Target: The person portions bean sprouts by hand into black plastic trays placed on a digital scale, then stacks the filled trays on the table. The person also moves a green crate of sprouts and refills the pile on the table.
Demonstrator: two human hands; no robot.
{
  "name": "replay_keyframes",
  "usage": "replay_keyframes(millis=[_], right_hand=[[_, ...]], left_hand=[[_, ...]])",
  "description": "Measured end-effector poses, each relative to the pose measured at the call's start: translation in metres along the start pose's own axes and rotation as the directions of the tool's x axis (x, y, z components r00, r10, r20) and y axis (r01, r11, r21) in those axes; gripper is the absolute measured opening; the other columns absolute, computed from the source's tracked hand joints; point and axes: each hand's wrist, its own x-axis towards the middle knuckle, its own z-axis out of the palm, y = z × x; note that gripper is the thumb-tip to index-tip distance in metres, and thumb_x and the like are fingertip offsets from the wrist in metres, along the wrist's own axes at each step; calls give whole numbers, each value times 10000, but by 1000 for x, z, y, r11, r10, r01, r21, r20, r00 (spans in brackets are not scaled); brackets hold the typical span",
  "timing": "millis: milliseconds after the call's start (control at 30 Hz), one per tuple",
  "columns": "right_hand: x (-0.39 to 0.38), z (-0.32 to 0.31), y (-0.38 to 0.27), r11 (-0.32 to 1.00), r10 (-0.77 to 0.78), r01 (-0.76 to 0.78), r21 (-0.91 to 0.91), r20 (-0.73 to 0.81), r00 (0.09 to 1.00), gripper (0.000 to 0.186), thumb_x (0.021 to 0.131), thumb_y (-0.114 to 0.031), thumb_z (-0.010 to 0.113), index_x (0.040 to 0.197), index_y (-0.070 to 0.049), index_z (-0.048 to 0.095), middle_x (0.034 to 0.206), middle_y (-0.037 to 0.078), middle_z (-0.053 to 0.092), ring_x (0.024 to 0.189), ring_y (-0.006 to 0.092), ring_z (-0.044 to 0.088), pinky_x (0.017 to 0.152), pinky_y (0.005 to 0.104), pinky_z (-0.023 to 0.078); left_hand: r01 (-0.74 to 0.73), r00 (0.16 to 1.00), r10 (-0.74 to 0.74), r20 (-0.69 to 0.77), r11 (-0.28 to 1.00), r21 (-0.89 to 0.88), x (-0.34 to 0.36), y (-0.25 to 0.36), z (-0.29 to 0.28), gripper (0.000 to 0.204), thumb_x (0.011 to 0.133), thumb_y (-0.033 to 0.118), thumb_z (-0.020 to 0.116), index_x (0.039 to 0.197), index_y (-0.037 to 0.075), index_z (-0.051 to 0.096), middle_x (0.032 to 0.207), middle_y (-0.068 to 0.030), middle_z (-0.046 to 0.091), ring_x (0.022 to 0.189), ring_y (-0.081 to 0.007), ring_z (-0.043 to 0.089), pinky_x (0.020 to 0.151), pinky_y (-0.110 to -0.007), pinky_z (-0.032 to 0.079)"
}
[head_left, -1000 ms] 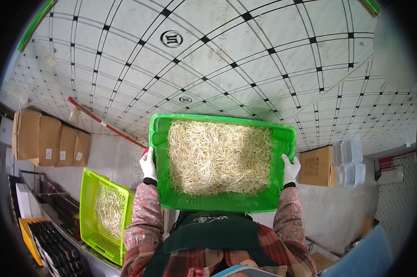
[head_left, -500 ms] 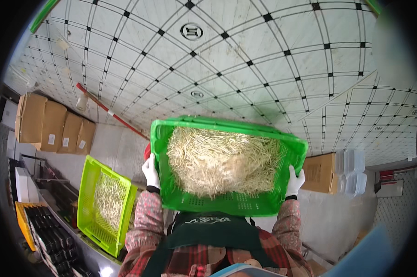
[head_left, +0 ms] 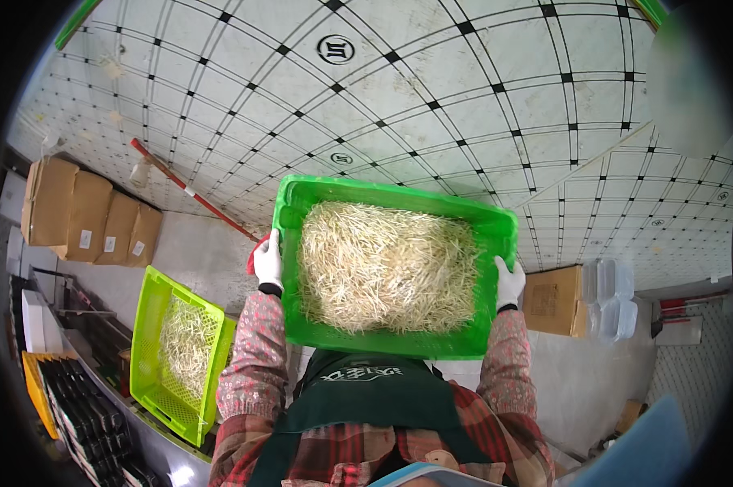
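I hold a green plastic crate point(head_left: 403, 344) out in front of my body, heaped with long pale sprouts point(head_left: 383, 264). My left hand point(head_left: 267, 260), in a white glove, is closed on the crate's left end. My right hand point(head_left: 508, 282), gloved alike, grips the right end. A red object point(head_left: 255, 264) shows just behind my left hand, partly hidden. Low at my left, a lime-green crate point(head_left: 147, 333) contains a smaller amount of similar pale sprouts.
Cardboard boxes point(head_left: 90, 211) stand back left beside a red pole point(head_left: 188, 191). A carton point(head_left: 553, 300) with clear plastic tubs point(head_left: 614, 300) is at right. A tiled-pattern surface point(head_left: 423, 73) spans the far side; black stacked trays point(head_left: 74, 414) lie lower left.
The held crate dipped and shifted right, then rose higher in the view than before, still in both hands. The sprouts inside have shifted. The surroundings moved slightly with the head.
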Motion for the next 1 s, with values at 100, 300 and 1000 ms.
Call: replay_keyframes(millis=[100,300,1000], right_hand=[[20,3,11,962,34,-30,-271,12,999,387,786,-370,741,970,-33,695,878,132,709,799,244,664,761,362,487],[43,15,16,920,78,-81,-382,-23,997,442,791,-422,710,1022,-46,685,919,156,709,879,307,664,798,389,484],[-14,357,-36,669,-258,714,-205,837,482,594,964,-463,425,1342,-9,486,1366,227,489,1260,378,454,1075,436,340]], left_hand=[[24,998,-31,49,990,139,18,-8,13,479,923,429,607,919,-43,692,705,-12,617,632,-76,495,591,-258,399],[-26,996,3,92,967,253,47,-1,36,539,932,478,557,1019,-43,663,862,-96,683,805,-160,604,759,-291,457],[405,898,-438,-41,859,-314,-87,-48,69,596,953,249,579,1419,-45,350,1471,-158,388,1350,-243,375,1111,-334,281]])
